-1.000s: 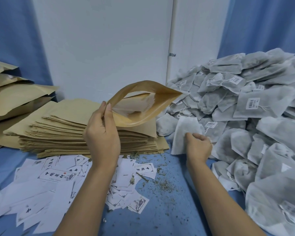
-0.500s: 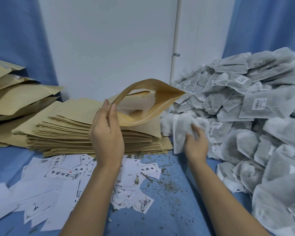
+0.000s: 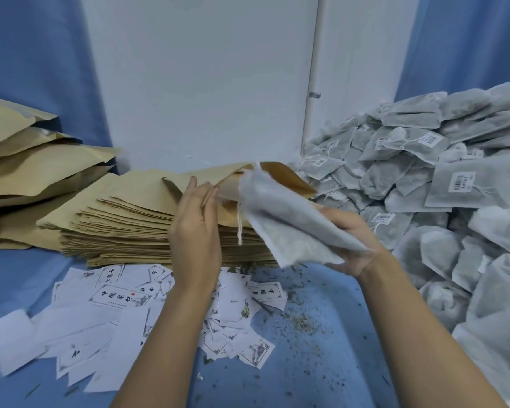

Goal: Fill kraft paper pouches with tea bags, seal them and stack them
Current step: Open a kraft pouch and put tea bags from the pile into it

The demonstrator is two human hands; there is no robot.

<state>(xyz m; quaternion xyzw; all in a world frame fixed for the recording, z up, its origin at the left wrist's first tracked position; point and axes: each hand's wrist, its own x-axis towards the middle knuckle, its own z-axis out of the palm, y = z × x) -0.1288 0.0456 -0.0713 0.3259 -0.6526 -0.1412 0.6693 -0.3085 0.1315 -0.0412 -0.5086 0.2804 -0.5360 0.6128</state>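
While the left hand (image 3: 193, 231) pinches the pouch (image 3: 289, 179) by its rim, the right hand (image 3: 351, 240) grips a tea bag (image 3: 289, 231), its long axis slanting away and leftward, the far end at the pouch mouth.

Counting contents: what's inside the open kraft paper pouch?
The right hand holds grey-white mesh tea bags at the brown kraft paper pouch; their tips are inside, anything deeper is covered.

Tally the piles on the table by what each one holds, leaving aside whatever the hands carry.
Flat kraft pouches: 1 pile
Bulging kraft pouches: 1 pile
Tea bags: 1 pile
Printed paper slips: 1 loose scatter
Total: 4
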